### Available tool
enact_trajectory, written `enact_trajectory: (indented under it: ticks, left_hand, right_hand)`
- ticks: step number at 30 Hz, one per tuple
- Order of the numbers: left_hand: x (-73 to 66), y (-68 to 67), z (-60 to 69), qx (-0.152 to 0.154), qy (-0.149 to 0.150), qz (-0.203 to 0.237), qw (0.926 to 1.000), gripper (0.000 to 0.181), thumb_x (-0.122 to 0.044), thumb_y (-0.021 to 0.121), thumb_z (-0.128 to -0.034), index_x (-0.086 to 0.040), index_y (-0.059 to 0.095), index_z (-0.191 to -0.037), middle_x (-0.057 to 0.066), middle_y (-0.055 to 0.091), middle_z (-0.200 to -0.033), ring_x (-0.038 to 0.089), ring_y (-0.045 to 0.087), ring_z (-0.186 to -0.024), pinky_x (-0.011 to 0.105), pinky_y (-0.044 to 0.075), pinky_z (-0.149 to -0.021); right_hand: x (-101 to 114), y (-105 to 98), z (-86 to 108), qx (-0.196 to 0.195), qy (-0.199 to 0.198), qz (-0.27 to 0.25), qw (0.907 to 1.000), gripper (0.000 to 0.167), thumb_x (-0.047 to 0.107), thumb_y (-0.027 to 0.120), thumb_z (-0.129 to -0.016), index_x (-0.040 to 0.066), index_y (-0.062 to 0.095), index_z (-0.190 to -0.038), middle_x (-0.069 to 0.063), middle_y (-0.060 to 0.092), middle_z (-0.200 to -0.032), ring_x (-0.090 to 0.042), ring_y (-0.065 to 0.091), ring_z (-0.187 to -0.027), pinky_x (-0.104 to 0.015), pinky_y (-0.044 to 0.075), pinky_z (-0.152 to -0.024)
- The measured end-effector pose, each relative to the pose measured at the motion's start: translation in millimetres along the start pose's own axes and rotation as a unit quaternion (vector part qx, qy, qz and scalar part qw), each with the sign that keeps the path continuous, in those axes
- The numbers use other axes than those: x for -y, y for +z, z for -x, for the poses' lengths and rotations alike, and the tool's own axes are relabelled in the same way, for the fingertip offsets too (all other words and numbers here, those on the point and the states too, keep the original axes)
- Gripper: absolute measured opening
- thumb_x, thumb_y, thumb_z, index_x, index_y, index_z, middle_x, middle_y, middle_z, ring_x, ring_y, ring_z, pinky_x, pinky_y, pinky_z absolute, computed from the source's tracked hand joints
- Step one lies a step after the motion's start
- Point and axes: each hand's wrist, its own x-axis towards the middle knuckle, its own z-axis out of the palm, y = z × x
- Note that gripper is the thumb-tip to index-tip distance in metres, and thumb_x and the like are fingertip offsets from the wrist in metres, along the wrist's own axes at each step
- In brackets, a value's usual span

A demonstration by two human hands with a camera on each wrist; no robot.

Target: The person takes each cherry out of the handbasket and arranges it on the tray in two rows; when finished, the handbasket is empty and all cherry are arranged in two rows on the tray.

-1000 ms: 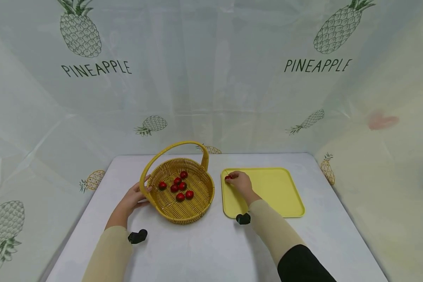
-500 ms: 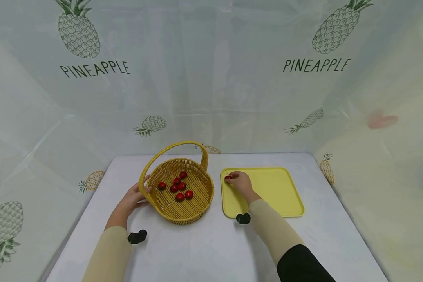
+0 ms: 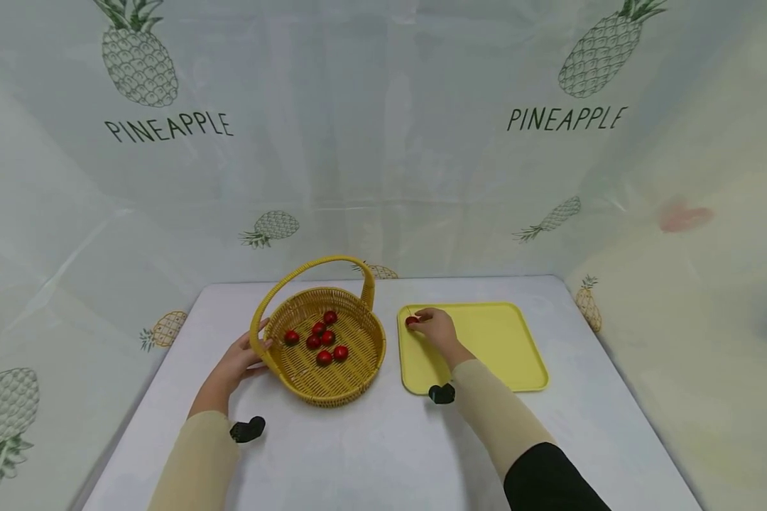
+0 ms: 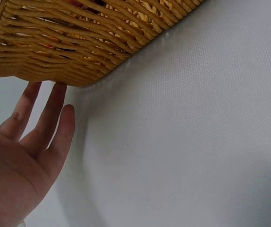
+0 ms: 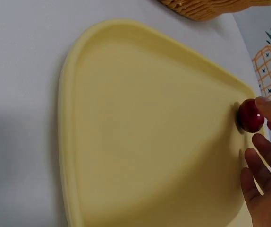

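Observation:
At the left of the table stands a yellow wicker basket [image 3: 358, 365] with an arched handle, several dark red cherries [image 3: 324, 358] lying in it. My left hand [image 3: 235, 362] holds the basket's left side by the handle's foot; in the left wrist view its fingers [image 4: 46, 118] reach under the woven wall, and the thumb's contact is hidden. Over the yellow tray [image 3: 486, 341], my right hand [image 3: 437, 330] pinches a single cherry [image 5: 250, 116] with its fingertips at the back left corner. The other right fingers [image 5: 258, 165] are spread beside it.
A white cloth covers the table [image 3: 345, 461]. Behind and at both sides hangs a pale curtain [image 3: 383, 163] printed with pineapples. The tray's raised rim [image 5: 67, 137] lies close to the basket's right side.
The head view has shifted slightly, so the scene sits a little further left. Slightly more of the cherry shows by my right fingertips. Both hands stay almost still.

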Motion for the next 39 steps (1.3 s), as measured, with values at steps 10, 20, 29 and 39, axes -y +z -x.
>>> enact_trajectory:
  ticks: [10,20,29,39]
  left_hand:
    - [-1.1,0.5,1.7,0.002,-0.004,0.003,1.0,0.07,-0.026,0.061,-0.0979,-0.026,0.022,-0.157,0.025,0.036,-0.147,0.026,0.058,-0.109,0.053,0.046,-0.096]
    - [2.7,-2.3,-0.5,-0.001,0.0,0.001,1.0,0.071,-0.028,0.062,-0.0971,-0.026,0.023,-0.156,0.024,0.038,-0.145,0.025,0.06,-0.107,0.048,0.049,-0.093]
    - [3.3,-0.6,-0.7,-0.002,0.004,0.001,1.0,0.07,-0.029,0.063,-0.0966,-0.026,0.025,-0.156,0.024,0.037,-0.146,0.024,0.06,-0.106,0.049,0.049,-0.094]
    - [1.5,0.3,-0.1,-0.002,-0.004,0.012,0.9999,0.069,-0.027,0.061,-0.0976,-0.025,0.024,-0.156,0.024,0.037,-0.147,0.027,0.059,-0.108,0.049,0.049,-0.093]
  right_hand:
    - [17.2,-18.7,3.6,0.021,-0.037,0.011,0.999,0.034,0.015,0.077,-0.085,0.002,0.069,-0.115,-0.014,0.066,-0.114,-0.031,0.059,-0.1,-0.041,0.051,-0.079]
    - [49.0,-22.0,15.3,0.089,-0.062,-0.052,0.9927,0.035,0.008,0.076,-0.084,-0.002,0.068,-0.117,-0.017,0.065,-0.113,-0.028,0.064,-0.088,-0.046,0.054,-0.08]
    - [76.3,-15.7,26.3,0.122,-0.106,-0.017,0.9867,0.03,0.01,0.078,-0.083,0.006,0.072,-0.111,-0.011,0.067,-0.108,-0.022,0.06,-0.094,-0.032,0.053,-0.073]
    - [103.8,3.4,35.0,0.191,-0.152,0.01,0.9697,0.034,0.013,0.078,-0.083,0.004,0.07,-0.115,-0.008,0.067,-0.105,-0.018,0.06,-0.092,-0.032,0.052,-0.076]
